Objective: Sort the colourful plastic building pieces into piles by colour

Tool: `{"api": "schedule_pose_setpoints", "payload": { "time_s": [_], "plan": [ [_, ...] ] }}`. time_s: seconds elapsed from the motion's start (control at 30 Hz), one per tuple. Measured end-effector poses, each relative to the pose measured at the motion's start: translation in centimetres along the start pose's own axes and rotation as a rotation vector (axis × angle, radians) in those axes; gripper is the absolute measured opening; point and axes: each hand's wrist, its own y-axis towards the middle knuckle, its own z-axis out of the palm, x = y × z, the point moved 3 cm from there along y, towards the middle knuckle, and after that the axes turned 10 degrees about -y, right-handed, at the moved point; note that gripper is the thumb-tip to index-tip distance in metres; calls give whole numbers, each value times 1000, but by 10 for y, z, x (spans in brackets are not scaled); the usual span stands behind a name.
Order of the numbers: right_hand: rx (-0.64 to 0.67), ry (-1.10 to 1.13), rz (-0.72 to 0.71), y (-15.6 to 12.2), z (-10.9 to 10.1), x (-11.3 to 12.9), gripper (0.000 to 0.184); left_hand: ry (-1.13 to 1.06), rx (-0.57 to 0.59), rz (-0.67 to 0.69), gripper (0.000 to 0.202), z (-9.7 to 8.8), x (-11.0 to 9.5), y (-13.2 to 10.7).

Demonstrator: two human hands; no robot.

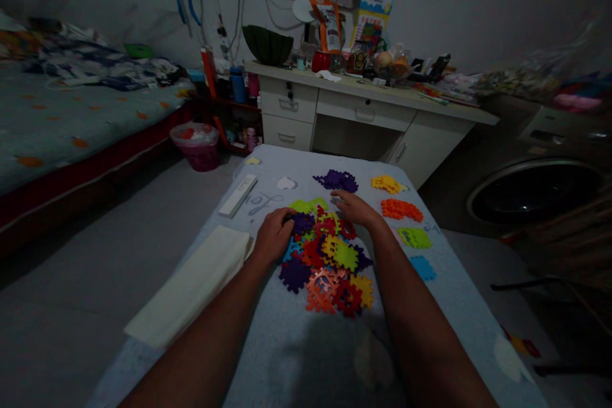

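Observation:
A mixed heap of flat plastic building pieces with toothed edges (313,252) lies mid-table, in red, purple, green, yellow, orange and blue. At its far left side my left hand (275,233) has its fingers and thumb closed on the edge of a purple toothed piece (303,223). Over the heap's far right edge, my right hand (354,208) reaches with fingers stretched out and nothing seen in them. Just beyond it sits a group of purple pieces (340,180). Single-colour groups run down the right side: yellow (387,184), orange (401,209), green (414,238) and blue (423,268).
A pale blue cloth (268,357) covers the table. On its left are a long white box (238,196) and a folded cream cloth (196,284). Beyond stands a cluttered white desk (287,105), with a bed (86,121) left and a washing machine (526,166) right.

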Motion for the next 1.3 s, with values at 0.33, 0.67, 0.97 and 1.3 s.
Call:
{"api": "schedule_pose_setpoints", "payload": {
  "time_s": [0.33,0.67,0.97,1.3],
  "plan": [
    [20,18,-101,14,35,14,53,13,37,-22,50,-2,-2,0],
    [-108,245,-12,10,21,10,34,101,81,16,43,1,1,1],
    [-192,280,30,-19,-20,7,14,108,93,19,43,1,2,2],
    [-389,361,292,-122,-65,-76,18,115,98,29,48,1,2,4]
  ]
}}
